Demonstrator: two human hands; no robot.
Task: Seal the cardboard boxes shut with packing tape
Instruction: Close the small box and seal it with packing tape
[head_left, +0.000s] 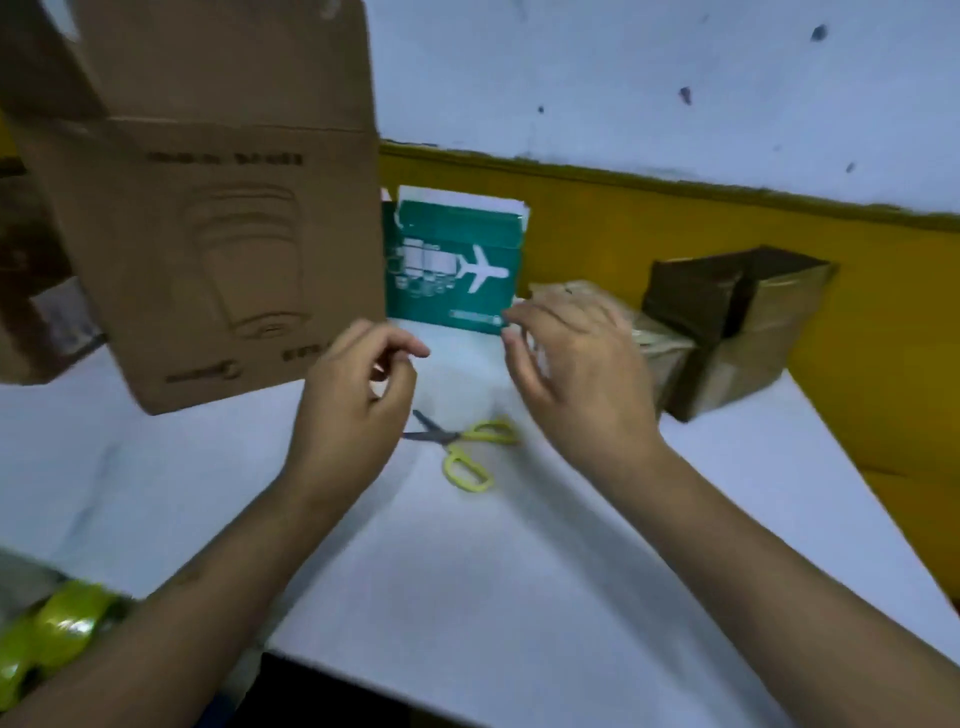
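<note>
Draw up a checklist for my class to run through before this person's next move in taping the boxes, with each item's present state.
1. Flaps of the large cardboard box folded down: not ok, a flap stands upright.
2. The scissors within reach: ok, lying on the table near both hands.
3. The tape rolls close by: ok, yellow-green rolls sit at the near left edge.
4. The right hand free: ok, fingers relaxed, holding nothing.
5. The left hand free: cannot tell, fingers curled, blurred.
6. The dark box at the right closed: not ok, its top is open.
</note>
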